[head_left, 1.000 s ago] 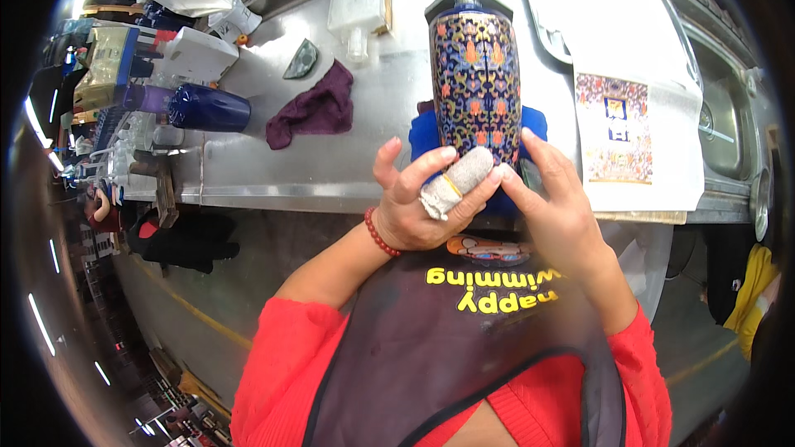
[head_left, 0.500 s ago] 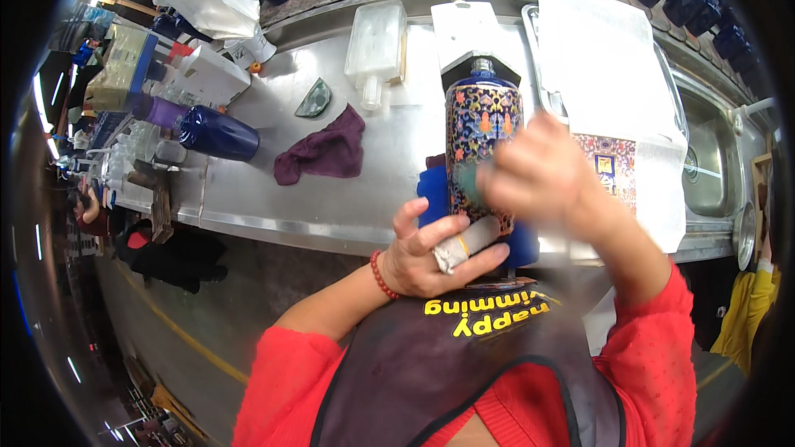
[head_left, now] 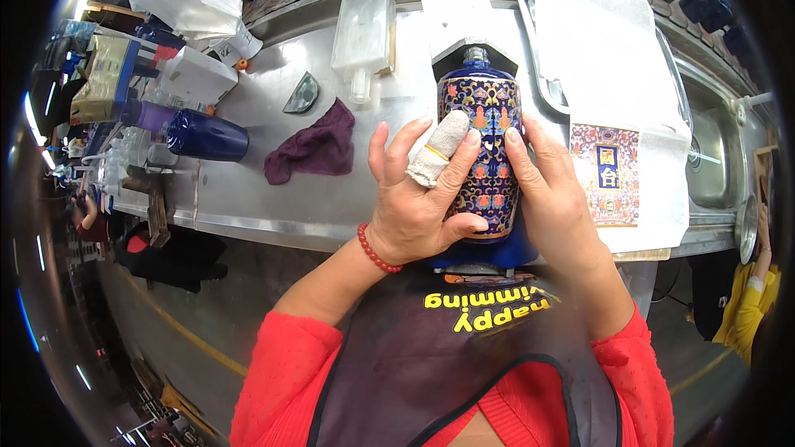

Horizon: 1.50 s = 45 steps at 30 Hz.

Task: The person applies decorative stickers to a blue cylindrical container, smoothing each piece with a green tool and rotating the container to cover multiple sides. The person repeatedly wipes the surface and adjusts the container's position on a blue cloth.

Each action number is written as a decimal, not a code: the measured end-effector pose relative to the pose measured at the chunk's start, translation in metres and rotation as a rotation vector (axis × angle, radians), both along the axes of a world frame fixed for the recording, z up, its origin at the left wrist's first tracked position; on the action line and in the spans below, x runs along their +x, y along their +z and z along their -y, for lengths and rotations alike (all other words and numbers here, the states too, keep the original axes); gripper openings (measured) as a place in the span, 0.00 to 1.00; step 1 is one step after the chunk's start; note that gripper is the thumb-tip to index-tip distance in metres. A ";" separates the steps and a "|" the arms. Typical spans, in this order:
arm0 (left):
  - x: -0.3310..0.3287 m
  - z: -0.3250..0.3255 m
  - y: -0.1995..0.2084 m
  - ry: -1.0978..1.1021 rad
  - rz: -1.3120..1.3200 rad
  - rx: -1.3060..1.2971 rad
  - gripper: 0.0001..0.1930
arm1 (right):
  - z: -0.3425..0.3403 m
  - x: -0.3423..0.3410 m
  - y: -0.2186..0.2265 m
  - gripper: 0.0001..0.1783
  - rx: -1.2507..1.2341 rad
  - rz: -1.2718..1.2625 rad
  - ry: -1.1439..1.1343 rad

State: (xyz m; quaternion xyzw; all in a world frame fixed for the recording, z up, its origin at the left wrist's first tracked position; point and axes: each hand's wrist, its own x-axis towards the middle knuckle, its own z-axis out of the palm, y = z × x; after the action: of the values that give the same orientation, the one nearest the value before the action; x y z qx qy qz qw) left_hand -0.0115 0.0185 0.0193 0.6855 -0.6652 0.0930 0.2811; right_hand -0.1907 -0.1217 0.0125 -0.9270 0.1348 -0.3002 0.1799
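A dark blue bottle [head_left: 487, 186] lies with its neck pointing away, its face covered by a colourful floral pattern. Both my hands rest on it from either side. My left hand [head_left: 422, 190] has its fingers spread, with the fingertips and thumb touching the pattern; one finger wears a whitish cover held by a yellow band. On the bottle's right side, my right hand [head_left: 559, 190] lies with fingers stretched out and the thumb on the patterned face. Beneath the bottle's near end shows something blue [head_left: 489, 258]. A red bead bracelet [head_left: 375, 250] circles my left wrist.
White paper [head_left: 592, 41] and a patterned sheet [head_left: 606, 199] lie at the right, beside a metal sink [head_left: 712, 149]. Leftward are a purple cloth [head_left: 315, 145], a dark green half-round piece [head_left: 301, 93], a clear bottle [head_left: 363, 33] and a blue bottle [head_left: 207, 134]. More blue bottles line the back.
My right hand, blurred over the bottle with something teal, now lies on its right side; the teal thing is out of sight. My left hand has moved up from the near end onto the pattern.
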 end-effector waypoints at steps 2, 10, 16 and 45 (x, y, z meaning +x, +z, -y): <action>0.000 0.001 0.004 -0.011 0.062 0.011 0.43 | 0.000 -0.001 0.000 0.36 0.000 -0.051 -0.015; -0.008 0.003 0.019 0.005 0.154 0.068 0.45 | -0.005 0.000 0.003 0.34 0.023 -0.005 -0.004; -0.011 -0.001 0.023 0.030 0.151 0.108 0.46 | -0.006 -0.003 0.002 0.34 0.046 -0.005 -0.008; -0.109 0.089 0.049 -0.555 0.067 0.306 0.07 | 0.112 -0.246 -0.008 0.17 0.196 -0.130 -0.698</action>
State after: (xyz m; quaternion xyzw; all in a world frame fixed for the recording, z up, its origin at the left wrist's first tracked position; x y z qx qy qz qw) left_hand -0.1205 -0.0704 0.0684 0.5085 -0.8421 -0.0659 0.1670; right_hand -0.4364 -0.2338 0.0046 -0.8207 0.4821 -0.2698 0.1455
